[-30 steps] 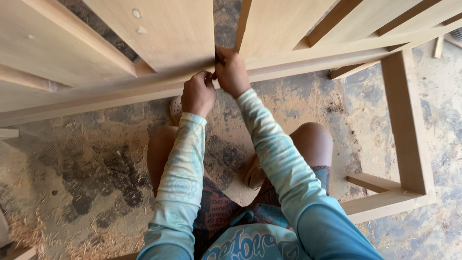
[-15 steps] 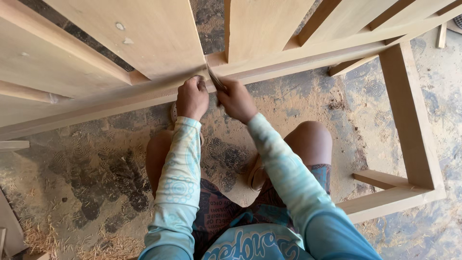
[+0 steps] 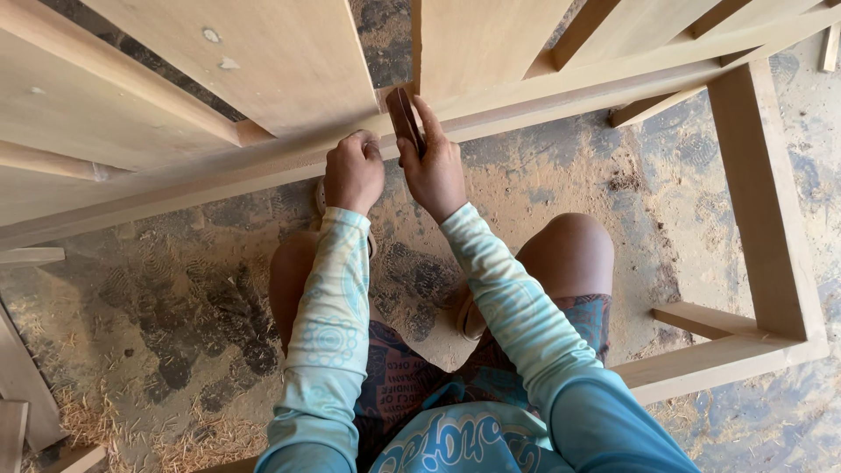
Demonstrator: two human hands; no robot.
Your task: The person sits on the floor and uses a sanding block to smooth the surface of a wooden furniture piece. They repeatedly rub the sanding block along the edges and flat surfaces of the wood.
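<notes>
A pale wooden furniture frame (image 3: 561,92) lies across the top of the head view, with flat panels (image 3: 263,61) set into it. My right hand (image 3: 434,166) presses a folded brown piece of sandpaper (image 3: 403,118) against the edge where two panels meet the long rail. My left hand (image 3: 353,171) is curled in a fist and rests on the same rail just to the left. Both arms wear light blue patterned sleeves. My knees show below the hands.
The frame's leg and cross rails (image 3: 762,210) run down the right side and along the lower right. Sawdust and wood shavings (image 3: 123,420) cover the concrete floor. Loose wooden pieces (image 3: 22,377) lie at the left edge.
My right hand has moved up and right along the rail, and the sandpaper now stands out above its fingers. My left hand has stayed on the rail.
</notes>
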